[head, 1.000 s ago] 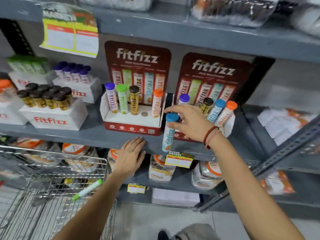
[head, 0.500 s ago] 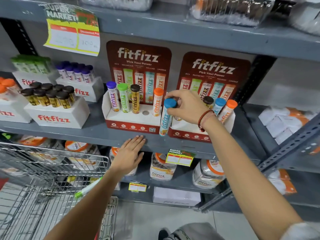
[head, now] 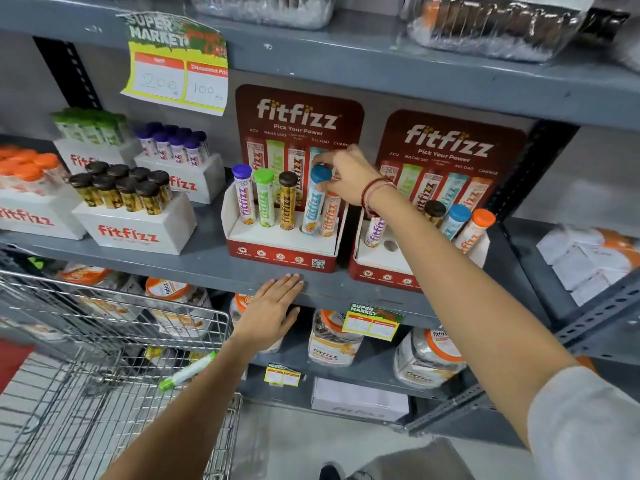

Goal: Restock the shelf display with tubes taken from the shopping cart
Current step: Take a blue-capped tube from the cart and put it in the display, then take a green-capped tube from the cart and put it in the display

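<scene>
Right hand (head: 349,178), fingers pinching the cap, has swung the blue-capped tube (head: 314,202) from shelf-front into the left display's (head: 280,252) fourth slot; green tube (head: 188,370) remains in cart (head: 114,313); left hand (head: 270,313) flat, empty on the shelf (head: 194,263) edge.

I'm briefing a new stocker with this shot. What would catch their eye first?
The right hand gripping a blue-capped tube by its cap, over the left red display mid-shelf. Then the two fitfizz boards behind, and a green-capped tube lying in the cart at lower left.
</scene>
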